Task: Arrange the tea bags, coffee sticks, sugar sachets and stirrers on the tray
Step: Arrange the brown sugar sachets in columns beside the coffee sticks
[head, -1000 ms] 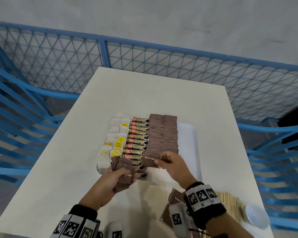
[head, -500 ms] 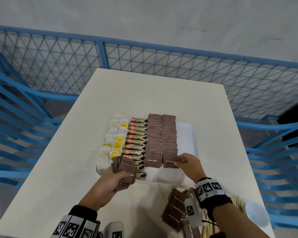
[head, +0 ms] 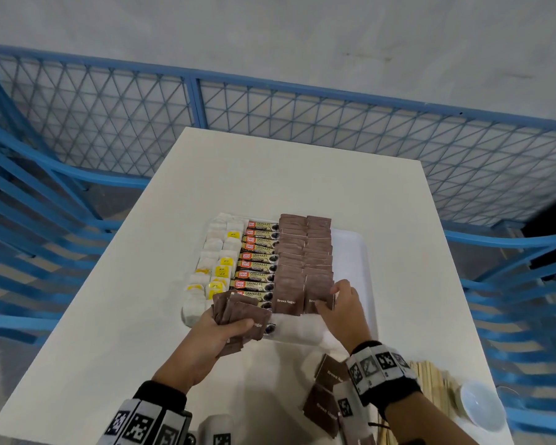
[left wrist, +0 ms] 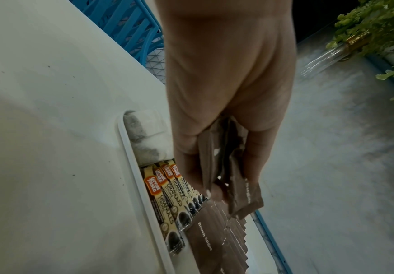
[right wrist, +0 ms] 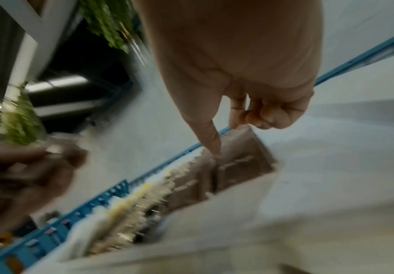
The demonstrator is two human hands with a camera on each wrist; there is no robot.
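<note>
We judge the task well advanced: the tray (head: 353,252) carries tea bags (head: 214,248), coffee sticks (head: 259,255) and two brown sugar sachet rows (head: 304,252). Our right hand (head: 341,303) pinches the front sachet (head: 318,295) into place; our left hand (head: 220,335) grips a spare bundle (head: 238,313). Loose sachets (head: 326,403) and stirrers (head: 434,383) remain on the table (head: 109,300).

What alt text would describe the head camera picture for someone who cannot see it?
A left hand grips a bunch of brown sugar sachets while the right hand touches the nearest sachet in the right sugar row on a white tray, beside coffee sticks and tea bags.
</note>
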